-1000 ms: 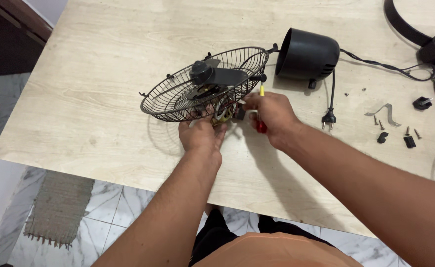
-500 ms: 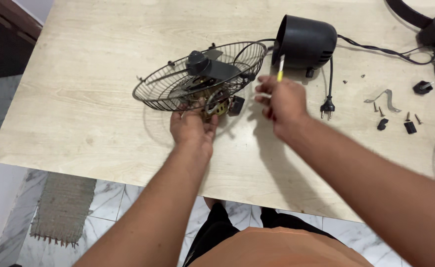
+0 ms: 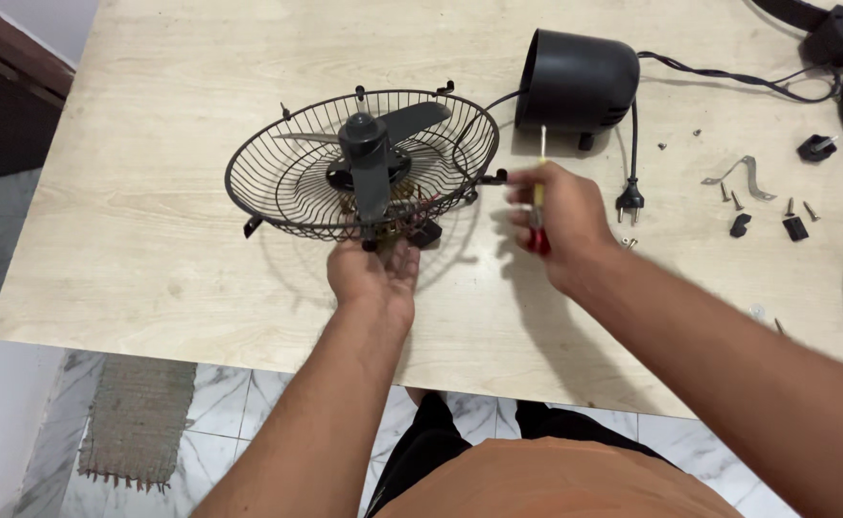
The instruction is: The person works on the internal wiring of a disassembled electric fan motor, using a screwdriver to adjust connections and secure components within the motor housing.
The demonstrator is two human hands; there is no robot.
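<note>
Right, fan cage (image 3: 364, 163) sits tilted on table (image 3: 153, 115), left hand (image 3: 374, 273) gripping its near rim from below; right hand (image 3: 556, 216), fist shut round screwdriver (image 3: 538, 206), just beside cage's right edge.

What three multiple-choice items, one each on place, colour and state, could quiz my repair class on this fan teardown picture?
1. Where does the black motor housing lie?
A. right of the wire fan guard
B. inside the guard
C. on the floor

2. What colour are the fan blades?
A. white
B. dark grey
C. orange

3. What is the right hand doing?
A. resting open
B. gripping a screwdriver
C. holding the power plug

Answers: 1 A, it lies on the table beyond the guard's right rim; 2 B, dark grey inside the wires; 3 B, fingers wrap the red and yellow handle.
</note>
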